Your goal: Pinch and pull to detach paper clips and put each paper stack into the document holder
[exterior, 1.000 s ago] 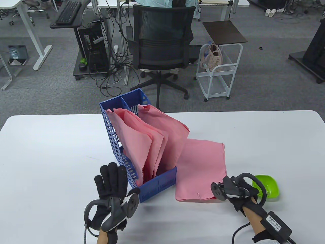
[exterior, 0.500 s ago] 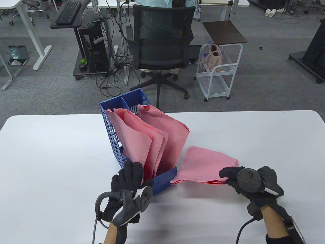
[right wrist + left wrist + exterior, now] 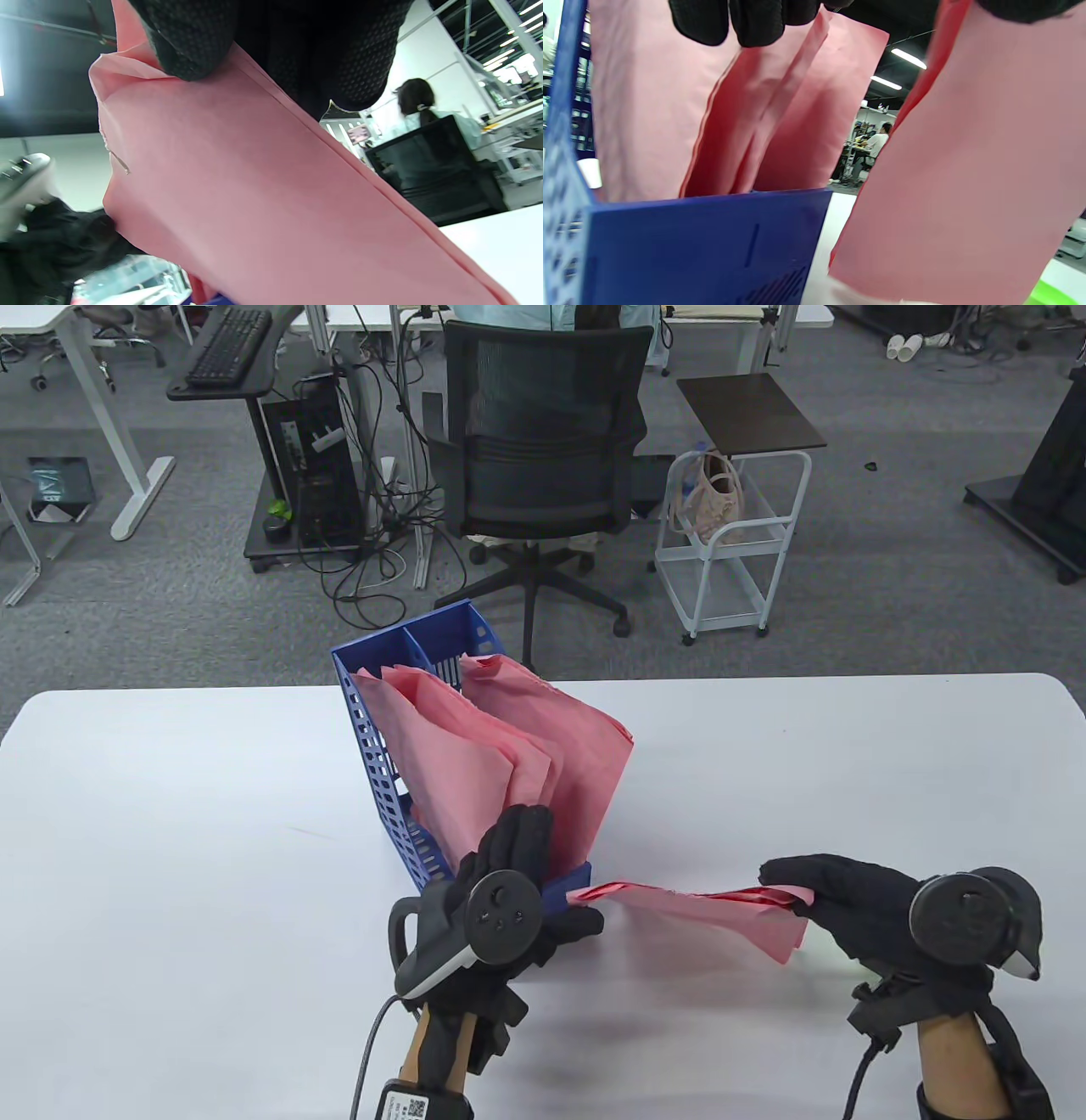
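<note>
The blue document holder [image 3: 394, 802] stands at mid-table with several pink paper stacks [image 3: 475, 755] leaning in it. My left hand [image 3: 543, 865] is at its near front end, fingers [image 3: 755, 21] pressing against the papers inside and thumb out toward the lifted stack. My right hand [image 3: 789, 891] pinches the right end of another pink stack [image 3: 696, 908] and holds it off the table, its left end at the holder's front corner. A small metal clip [image 3: 118, 163] sits near that stack's corner.
A green bowl [image 3: 1052, 294] lies on the white table [image 3: 170, 831] near my right hand, mostly hidden in the table view. An office chair [image 3: 543, 475] and a white cart [image 3: 730, 551] stand on the floor beyond the far edge.
My right hand has picked the pink stack up off the table and turned it nearly edge-on. My left hand has moved right from beside the holder to its front end.
</note>
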